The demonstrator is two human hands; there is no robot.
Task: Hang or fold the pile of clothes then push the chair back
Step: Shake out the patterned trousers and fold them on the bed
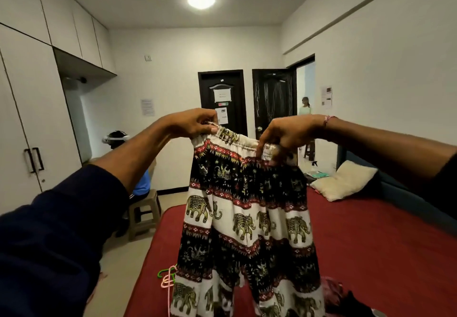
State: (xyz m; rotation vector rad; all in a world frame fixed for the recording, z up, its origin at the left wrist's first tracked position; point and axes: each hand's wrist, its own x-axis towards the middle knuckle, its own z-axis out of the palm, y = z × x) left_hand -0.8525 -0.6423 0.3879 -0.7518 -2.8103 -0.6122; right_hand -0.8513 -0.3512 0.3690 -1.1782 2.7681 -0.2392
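Elephant-print trousers (pixel 247 220) in black, white and red hang in front of me over the bed. My left hand (pixel 195 123) pinches the left end of the waistband. At the right end of the waistband my right hand (pixel 284 136) grips the fabric with curled fingers. The legs drop down to the red bedsheet (pixel 371 242). A dark heap of other clothes (pixel 346 299) lies at the bottom right of the bed, partly hidden by the trousers. Green and pink hangers (pixel 167 276) lie at the bed's left edge.
A white wardrobe (pixel 32 119) fills the left wall. A person in a headset sits on a beige plastic stool (pixel 144 214) left of the bed. A cream pillow (pixel 343 180) lies at the far right of the bed. Another person stands in the open doorway (pixel 305 106).
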